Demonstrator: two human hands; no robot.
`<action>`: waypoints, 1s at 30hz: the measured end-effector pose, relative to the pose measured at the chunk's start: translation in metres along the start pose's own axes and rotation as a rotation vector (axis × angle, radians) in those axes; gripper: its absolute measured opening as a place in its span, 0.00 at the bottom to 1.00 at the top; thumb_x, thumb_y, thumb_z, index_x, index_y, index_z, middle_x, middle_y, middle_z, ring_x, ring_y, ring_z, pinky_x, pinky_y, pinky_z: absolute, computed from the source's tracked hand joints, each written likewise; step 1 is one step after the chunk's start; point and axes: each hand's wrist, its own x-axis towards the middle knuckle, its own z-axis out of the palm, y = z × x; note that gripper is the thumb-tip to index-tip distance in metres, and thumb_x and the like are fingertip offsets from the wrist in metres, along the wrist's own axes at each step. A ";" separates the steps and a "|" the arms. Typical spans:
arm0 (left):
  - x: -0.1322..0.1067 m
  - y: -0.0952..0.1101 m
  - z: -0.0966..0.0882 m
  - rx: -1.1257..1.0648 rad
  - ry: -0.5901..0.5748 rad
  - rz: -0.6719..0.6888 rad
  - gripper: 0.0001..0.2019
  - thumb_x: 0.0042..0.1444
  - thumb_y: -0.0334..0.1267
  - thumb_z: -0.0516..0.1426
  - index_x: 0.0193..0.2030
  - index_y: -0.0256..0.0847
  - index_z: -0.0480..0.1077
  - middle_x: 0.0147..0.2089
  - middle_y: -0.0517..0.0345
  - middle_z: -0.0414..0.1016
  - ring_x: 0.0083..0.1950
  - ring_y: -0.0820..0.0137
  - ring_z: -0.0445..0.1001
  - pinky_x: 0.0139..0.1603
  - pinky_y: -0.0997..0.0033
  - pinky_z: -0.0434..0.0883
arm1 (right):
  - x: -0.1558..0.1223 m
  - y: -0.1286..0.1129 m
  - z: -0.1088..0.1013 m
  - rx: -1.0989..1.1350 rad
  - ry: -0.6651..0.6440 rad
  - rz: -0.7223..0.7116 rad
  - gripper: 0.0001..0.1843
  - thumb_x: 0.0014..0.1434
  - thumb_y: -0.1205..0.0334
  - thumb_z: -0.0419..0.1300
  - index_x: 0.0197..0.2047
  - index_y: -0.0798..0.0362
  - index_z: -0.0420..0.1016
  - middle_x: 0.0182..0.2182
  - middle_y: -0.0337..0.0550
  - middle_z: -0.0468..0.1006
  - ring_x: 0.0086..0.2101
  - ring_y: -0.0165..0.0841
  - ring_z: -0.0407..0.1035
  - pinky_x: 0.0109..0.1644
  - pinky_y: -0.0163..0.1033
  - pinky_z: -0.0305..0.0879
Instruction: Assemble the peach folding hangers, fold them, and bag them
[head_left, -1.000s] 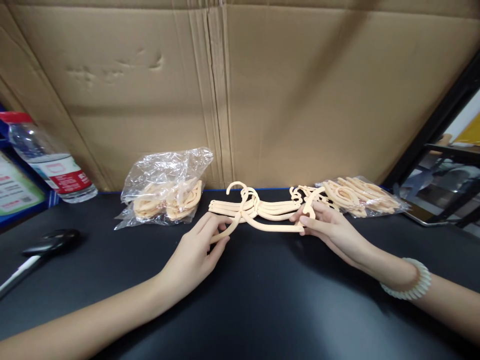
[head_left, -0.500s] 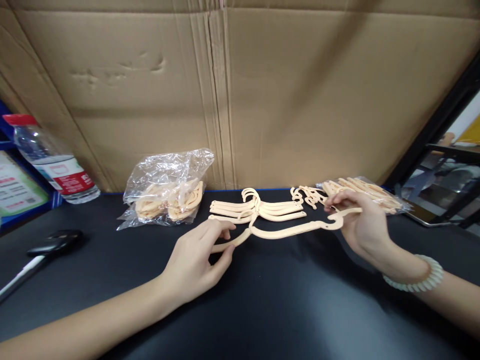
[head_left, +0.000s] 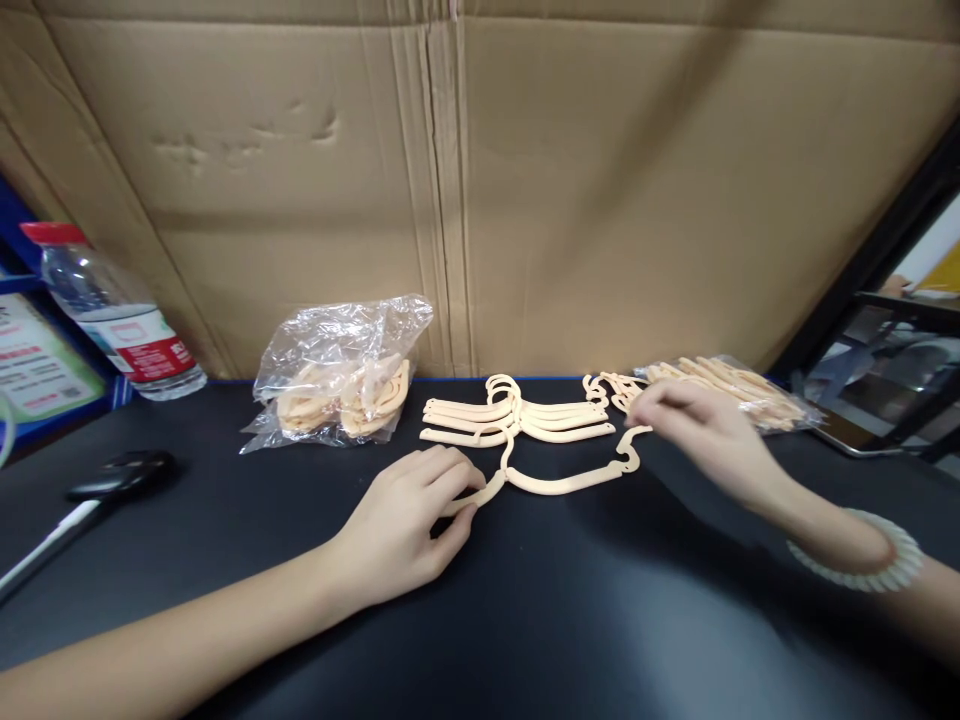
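A cream plastic clothes hanger (head_left: 564, 485) lies low over the black table, its hook toward the back. My left hand (head_left: 412, 515) is closed around the hanger's left arm, hiding that end. At the tip of the right arm is a small curved hook piece (head_left: 631, 456). My right hand (head_left: 701, 440) pinches the upper end of this piece, its fingertips partly covering it. The piece meets the hanger's tip; whether the two are locked together I cannot tell. Just behind lies a stack of similar hangers (head_left: 559, 423), hooks together.
Loose small hook pieces (head_left: 596, 388) lie at the back, near a bag of cream hanger parts (head_left: 731, 390). Another clear bag (head_left: 341, 395) of parts sits back left. A water bottle (head_left: 142, 345) and a black mouse-like object (head_left: 124, 474) are at left. Cardboard (head_left: 600, 200) stands behind.
My right hand has lowered and moved left, bringing the hook piece down with the hanger's right arm. My left hand keeps its grip and has shifted slightly right.
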 end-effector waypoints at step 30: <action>0.000 -0.002 0.004 -0.005 -0.006 -0.012 0.09 0.63 0.28 0.48 0.40 0.41 0.69 0.40 0.53 0.74 0.40 0.65 0.72 0.40 0.65 0.70 | -0.016 0.004 0.017 -0.397 -0.540 -0.163 0.05 0.61 0.61 0.57 0.34 0.51 0.73 0.33 0.43 0.75 0.34 0.34 0.69 0.37 0.38 0.63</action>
